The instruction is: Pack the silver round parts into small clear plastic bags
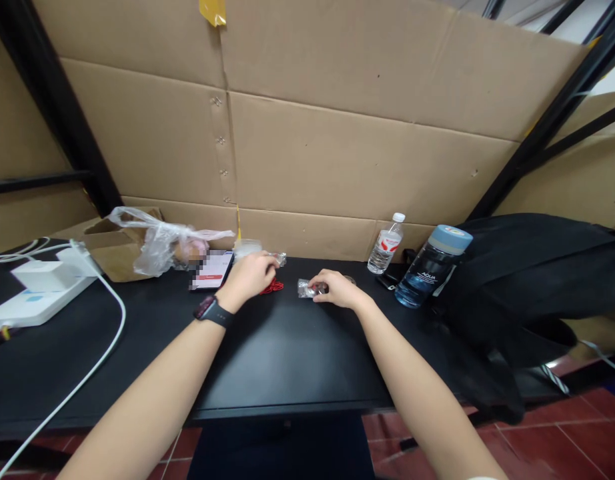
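Head view: I see the right hand point(335, 288) pinching a clear packet point(303, 289) at the black table point(287, 360). The overhand hold probably steadies it while leaving one end uncovered. That end points left; the long axis seems to run side to side. The left hand point(252, 273) curls beside a second packet point(280, 259), red cord point(273, 287) under its fingers; whether it grips, I cannot tell.

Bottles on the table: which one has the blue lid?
The larger bottle marked AQUA, next to the black bag: its broad lid is greyish blue. The smaller clear bottle has a narrow white cap instead.
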`<state>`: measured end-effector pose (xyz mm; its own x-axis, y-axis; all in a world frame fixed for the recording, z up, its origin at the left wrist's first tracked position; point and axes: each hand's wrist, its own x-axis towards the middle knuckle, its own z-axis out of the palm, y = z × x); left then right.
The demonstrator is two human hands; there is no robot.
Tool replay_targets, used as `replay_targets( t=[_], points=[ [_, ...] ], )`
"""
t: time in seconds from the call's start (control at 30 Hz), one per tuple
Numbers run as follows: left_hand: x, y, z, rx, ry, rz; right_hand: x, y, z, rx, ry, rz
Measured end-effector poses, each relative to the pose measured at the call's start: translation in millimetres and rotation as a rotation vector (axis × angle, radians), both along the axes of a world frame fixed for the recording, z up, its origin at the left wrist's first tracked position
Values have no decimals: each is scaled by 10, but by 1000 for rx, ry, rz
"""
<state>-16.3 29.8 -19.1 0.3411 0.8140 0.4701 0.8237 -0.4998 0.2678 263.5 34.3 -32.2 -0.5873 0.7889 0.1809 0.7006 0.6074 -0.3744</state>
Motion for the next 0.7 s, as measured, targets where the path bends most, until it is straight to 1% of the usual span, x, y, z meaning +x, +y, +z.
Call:
replay_targets(
  t=[0.1, 0.17, 0.27, 0.4, 0.47, 0.53, 0.6, 0.7],
  points=[
    [-269, 158, 3, -41, -52, -8, -66, 193, -127, 88, 20, -82],
    [-349, 210, -35, -69, -69, -35, -124, 349, -179, 123, -2, -116],
    [-353, 219, -90, -125, -49, -89, -248, 561, -208, 167, -47, -135],
    [-288, 180, -115, -141, -1, -190, -420, 721, -193, 152, -127, -141],
    [-269, 163, -113, -123, 14, -178, -455, 738, -156, 154, -147, -143],
    [-267, 150, -104, -122, 36, -128, -428, 714, -92, 160, -151, -151],
    [-280, 136, -84, -153, 71, -88, -331, 648, -7, 148, -167, -173],
    [-296, 104, -36, -185, 117, -42, -77, 480, 115, 90, -256, -199]
  ],
)
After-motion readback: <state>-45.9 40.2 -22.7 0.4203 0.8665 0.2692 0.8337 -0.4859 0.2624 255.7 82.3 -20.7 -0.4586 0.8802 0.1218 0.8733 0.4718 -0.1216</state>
